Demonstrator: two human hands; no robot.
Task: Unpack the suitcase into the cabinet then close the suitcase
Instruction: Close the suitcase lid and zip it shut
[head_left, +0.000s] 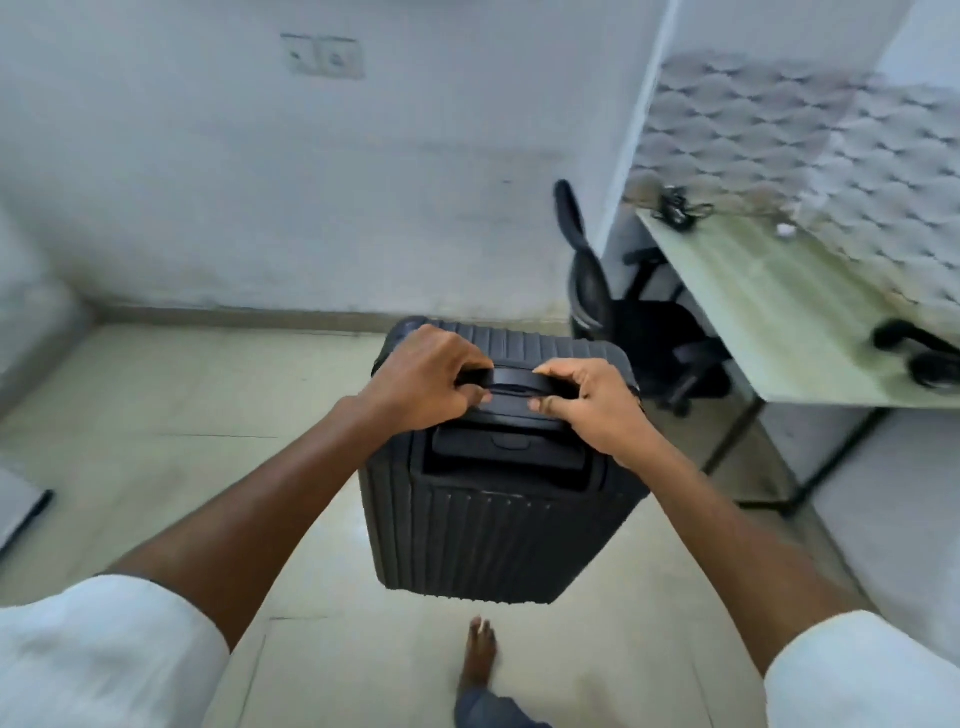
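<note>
Far left: a dark flat object (23, 512) is lying on the pale tiled floor (171, 415) at the frame edge (too cropped to identify). On the far wall, a switch plate (323, 56) is showing, blurred.

Centre: the black ribbed hard-shell suitcase (498, 540) is standing upright and shut, in the middle of the floor, near the person. The left hand (421, 376) is gripping the left end of the top carry handle (514, 379), fingers curling over it and thumb tucking beneath. The right hand (592, 400) is gripping the right end of the same handle, fingers wrapping over, thumb pressing at the near side. The retracted trolley handle (506, 452) is sitting in its recess just nearer than the hands. A bare foot (478, 657) is standing on the floor near the case's base. White sleeves are showing at both lower corners.

Right: a black office chair (639, 312) is sitting just beyond the suitcase, partly under a light wooden desk (769, 312). A patterned cloth (810, 145) is covering the desk's far part; a tangle of black cable (678, 208) is lying at its far left corner.
</note>
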